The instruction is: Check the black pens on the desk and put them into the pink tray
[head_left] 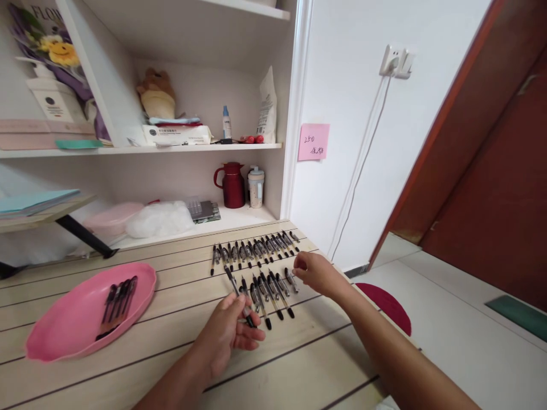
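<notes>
Right of the pink tray [68,319], your left hand [223,329] is pinching a pen [231,279], probably for steadiness; whether your right hand [315,273] is gripping anything, I cannot tell.

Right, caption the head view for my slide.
Left hand holding a pen, right hand close to two rows of pens, scalloped pink dish at left.

The left hand [226,327] hides part of its pen [231,279]; beyond the tabletop's [282,364] right edge, a red round object [388,304] shows only partly.
</notes>
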`<action>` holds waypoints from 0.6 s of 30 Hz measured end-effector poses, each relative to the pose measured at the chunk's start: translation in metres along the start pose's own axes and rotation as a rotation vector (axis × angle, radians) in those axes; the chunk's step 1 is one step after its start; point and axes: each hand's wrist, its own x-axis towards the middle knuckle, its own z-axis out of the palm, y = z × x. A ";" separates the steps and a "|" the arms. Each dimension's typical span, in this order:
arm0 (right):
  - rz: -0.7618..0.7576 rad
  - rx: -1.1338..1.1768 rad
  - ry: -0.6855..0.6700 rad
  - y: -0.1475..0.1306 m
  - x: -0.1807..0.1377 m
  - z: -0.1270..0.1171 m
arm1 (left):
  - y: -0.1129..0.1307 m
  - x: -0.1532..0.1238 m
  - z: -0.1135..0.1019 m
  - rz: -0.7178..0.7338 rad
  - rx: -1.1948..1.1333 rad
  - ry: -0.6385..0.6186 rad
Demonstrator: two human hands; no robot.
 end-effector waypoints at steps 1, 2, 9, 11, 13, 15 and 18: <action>0.024 -0.064 0.015 0.005 0.000 0.002 | -0.001 0.001 -0.001 0.016 0.024 -0.010; 0.044 -0.106 0.015 0.009 0.000 0.005 | -0.001 0.001 -0.002 0.034 0.052 -0.018; 0.104 -0.195 -0.010 0.020 -0.006 0.041 | -0.005 0.003 0.002 0.105 0.337 -0.043; 0.094 -0.197 -0.011 0.021 -0.007 0.041 | -0.006 0.004 0.002 0.121 0.396 -0.058; 0.085 -0.177 -0.017 0.022 -0.010 0.036 | -0.010 0.005 0.001 0.150 0.433 -0.082; 0.077 -0.083 -0.033 0.019 -0.012 0.028 | -0.014 0.006 -0.001 0.176 0.461 -0.111; 0.038 0.302 -0.080 0.007 -0.012 0.018 | -0.018 0.008 -0.003 0.200 0.505 -0.142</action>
